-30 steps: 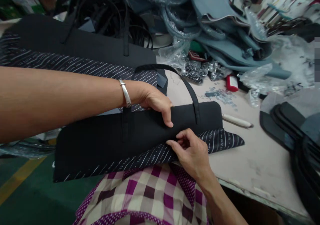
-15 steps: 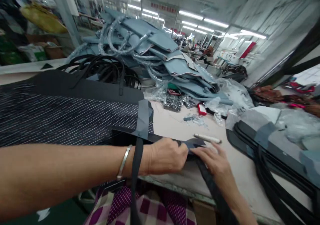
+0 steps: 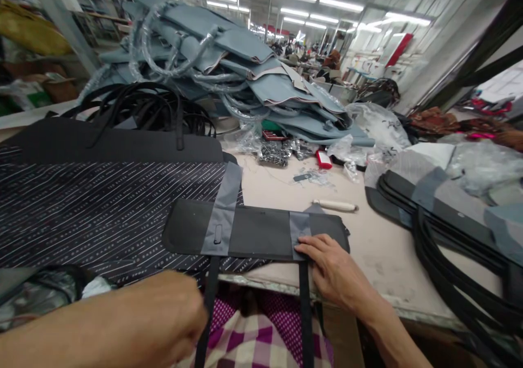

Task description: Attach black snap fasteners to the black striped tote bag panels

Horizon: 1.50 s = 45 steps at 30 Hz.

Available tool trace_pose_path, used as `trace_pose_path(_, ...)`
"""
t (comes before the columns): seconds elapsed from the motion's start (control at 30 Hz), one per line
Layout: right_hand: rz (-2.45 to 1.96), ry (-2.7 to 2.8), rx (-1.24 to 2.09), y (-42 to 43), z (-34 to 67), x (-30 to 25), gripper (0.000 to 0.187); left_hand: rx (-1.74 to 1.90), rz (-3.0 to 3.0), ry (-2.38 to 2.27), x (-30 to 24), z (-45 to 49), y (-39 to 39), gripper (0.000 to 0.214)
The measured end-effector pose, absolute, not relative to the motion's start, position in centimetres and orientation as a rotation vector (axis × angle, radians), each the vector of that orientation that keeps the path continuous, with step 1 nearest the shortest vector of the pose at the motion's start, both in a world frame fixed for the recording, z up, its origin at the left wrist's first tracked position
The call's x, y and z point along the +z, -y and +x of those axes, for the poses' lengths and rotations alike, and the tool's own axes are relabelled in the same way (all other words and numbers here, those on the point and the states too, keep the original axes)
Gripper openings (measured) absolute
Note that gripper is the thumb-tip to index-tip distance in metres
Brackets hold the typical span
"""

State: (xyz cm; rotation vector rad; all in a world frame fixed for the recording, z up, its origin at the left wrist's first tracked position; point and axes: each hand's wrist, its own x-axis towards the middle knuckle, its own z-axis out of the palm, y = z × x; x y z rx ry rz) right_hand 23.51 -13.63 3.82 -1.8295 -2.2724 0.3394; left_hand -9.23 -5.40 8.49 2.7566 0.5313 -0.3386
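A black bag panel (image 3: 261,231) with rounded corners lies flat near the table's front edge. Two grey strips cross it, the left strip (image 3: 223,210) longer and marked with a small slot outline. A black strap (image 3: 304,308) hangs from the front edge below each strip. My right hand (image 3: 337,267) rests with fingers stretched out on the right grey strip. My left hand (image 3: 171,313) is curled and slightly blurred beside the left strap (image 3: 210,286); its fingertips are hidden. Under the panel's left part spreads black lining (image 3: 122,210) with white printed lines.
A white pen-like tool (image 3: 335,205) lies behind the panel. Stacked black strapped panels (image 3: 433,193) occupy the right side. Blue-grey bag pieces (image 3: 229,46) with wrapped handles pile up behind. Black handles (image 3: 143,106) lie at back left, and a red-and-white box (image 3: 323,159) stands near small parts.
The black panel now lies flat in full view. My left hand has left the grey strip and moved left and toward me. My right hand has flattened onto the strip.
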Motion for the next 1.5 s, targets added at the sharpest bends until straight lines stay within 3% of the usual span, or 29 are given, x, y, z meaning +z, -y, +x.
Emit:
trace_pose_path(0.1,-1.869,2.242,0.467,13.6,23.3,4.5,0.056,-0.044,2.859,-0.571,9.3,-4.9,1.5,0.024)
trace_pose_path(0.23,-1.881,2.117,0.629,13.7,23.2,5.6,0.057,0.22,3.014,-0.691,4.0,-0.7,-1.4,0.036)
trace_pose_path(0.43,-1.9,1.78,0.893,11.8,25.9,6.8,0.032,0.346,3.036,-0.709,-0.5,-0.2,-2.1,0.038)
trace_pose_path(0.63,-2.061,1.436,0.593,3.6,31.3,4.7,0.025,0.429,3.022,-0.769,-0.7,-0.2,-2.0,0.041)
trace_pose_path(0.93,-2.051,1.617,0.522,-6.0,31.1,2.1,0.03,0.491,2.904,-0.688,-1.1,-0.4,-2.8,0.039)
trace_pose_path(1.5,-2.113,2.02,0.609,-11.0,30.3,2.9,0.026,0.368,2.882,-0.72,-0.6,-0.2,-2.2,0.042)
